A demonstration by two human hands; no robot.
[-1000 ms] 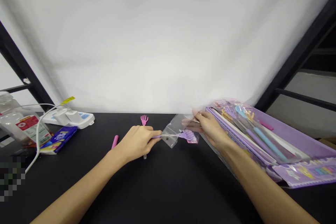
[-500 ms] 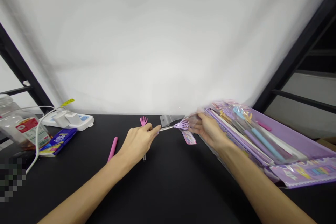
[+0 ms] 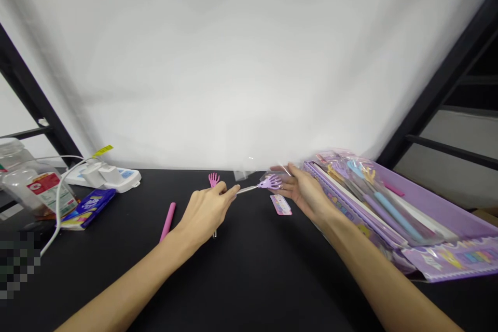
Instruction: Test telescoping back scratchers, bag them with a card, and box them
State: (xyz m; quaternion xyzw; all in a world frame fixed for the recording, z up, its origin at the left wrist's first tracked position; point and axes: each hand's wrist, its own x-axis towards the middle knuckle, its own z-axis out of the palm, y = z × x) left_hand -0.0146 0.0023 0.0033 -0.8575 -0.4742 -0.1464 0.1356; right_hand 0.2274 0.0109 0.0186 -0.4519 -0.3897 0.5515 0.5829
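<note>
A purple hand-shaped back scratcher (image 3: 270,182) with a thin metal rod is pinched in my left hand (image 3: 208,208), its head pointing right. My right hand (image 3: 305,189) is beside that head, fingers stretched out and spread. A clear plastic bag (image 3: 280,170) lies about these fingertips; its outline is faint. Just below is a small printed card (image 3: 280,205). Partly under my left hand, a pink back scratcher (image 3: 213,180) rests on the black table (image 3: 249,275). Left of it lies a pink tube-like handle (image 3: 167,222), its near end hidden by my forearm.
On the right stands a purple display box (image 3: 436,207) with several bagged back scratchers (image 3: 383,205). At the left are a white power strip (image 3: 124,180) with a cable, a blue packet (image 3: 91,207) and a clear plastic jar (image 3: 42,187). A white wall (image 3: 249,62) rises behind.
My right hand's fingers have spread, and the clear bag has shifted up and slightly left, away from the printed card. My left hand still holds the purple back scratcher in nearly the same place.
</note>
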